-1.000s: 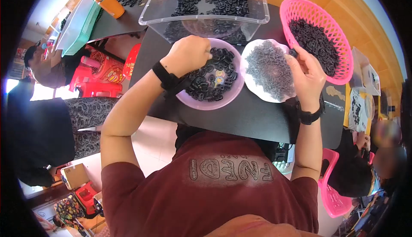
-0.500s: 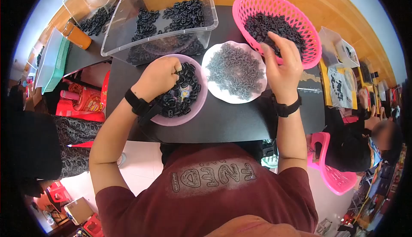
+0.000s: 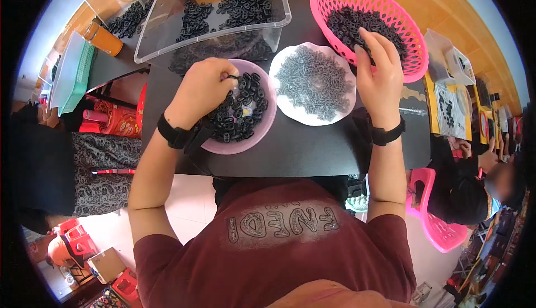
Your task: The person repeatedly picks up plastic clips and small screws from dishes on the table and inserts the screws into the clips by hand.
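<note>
The left hand [image 3: 201, 93] pinches a black piece [image 3: 232, 77] above the part-filled bowl [image 3: 272, 107]; the right hand [image 3: 382, 79], grip unclear, has a well-stocked basket [image 3: 422, 48] just beyond.

Dark table [image 3: 279, 154]: clear bin [image 3: 214, 39], purple bowl [image 3: 271, 107], white scalloped plate [image 3: 284, 107], pink basket [image 3: 416, 52].

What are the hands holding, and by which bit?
Left hand: fingers pinch a small black piece, seemingly by one end. Right hand: too hidden to tell.
</note>
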### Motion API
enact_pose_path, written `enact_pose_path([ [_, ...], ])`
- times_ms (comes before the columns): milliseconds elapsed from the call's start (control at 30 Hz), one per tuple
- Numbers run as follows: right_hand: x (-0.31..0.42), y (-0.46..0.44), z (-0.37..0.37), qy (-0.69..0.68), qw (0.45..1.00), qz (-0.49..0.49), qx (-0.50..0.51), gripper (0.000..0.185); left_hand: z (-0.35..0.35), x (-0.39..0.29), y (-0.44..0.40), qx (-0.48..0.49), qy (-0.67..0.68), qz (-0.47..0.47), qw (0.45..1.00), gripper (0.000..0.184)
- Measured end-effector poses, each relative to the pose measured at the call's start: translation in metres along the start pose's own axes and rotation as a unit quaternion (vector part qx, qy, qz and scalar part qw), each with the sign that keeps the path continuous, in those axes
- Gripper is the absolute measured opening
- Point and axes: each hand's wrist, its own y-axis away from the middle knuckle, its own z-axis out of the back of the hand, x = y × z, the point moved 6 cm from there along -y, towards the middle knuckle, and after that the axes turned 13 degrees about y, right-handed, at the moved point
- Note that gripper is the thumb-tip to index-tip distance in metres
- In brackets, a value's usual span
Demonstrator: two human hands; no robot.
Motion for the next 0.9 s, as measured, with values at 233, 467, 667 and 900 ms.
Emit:
enact_pose_path([
  [233, 0.039, 0.036, -0.039, -0.122, 0.939, 0.053, 0.317, 0.017, -0.020, -0.037, -0.001, -0.008, 0.296, 0.091, 0.951, 0.020],
  [467, 0.034, 0.051, -0.062, -0.080, 0.904, 0.049, 0.416, 0.013, -0.042, -0.045, -0.013, 0.021, 0.407, 0.111, 0.906, 0.021],
  [667, 0.032, 0.040, -0.056, -0.146, 0.927, 0.012, 0.346, 0.010, -0.006, -0.020, -0.003, -0.016, 0.295, 0.103, 0.950, 0.023],
  [900, 0.033, 0.039, -0.057, -0.169, 0.921, -0.032, 0.349, 0.010, 0.017, 0.010, 0.014, -0.028, 0.054, 0.026, 0.998, 0.025],
])
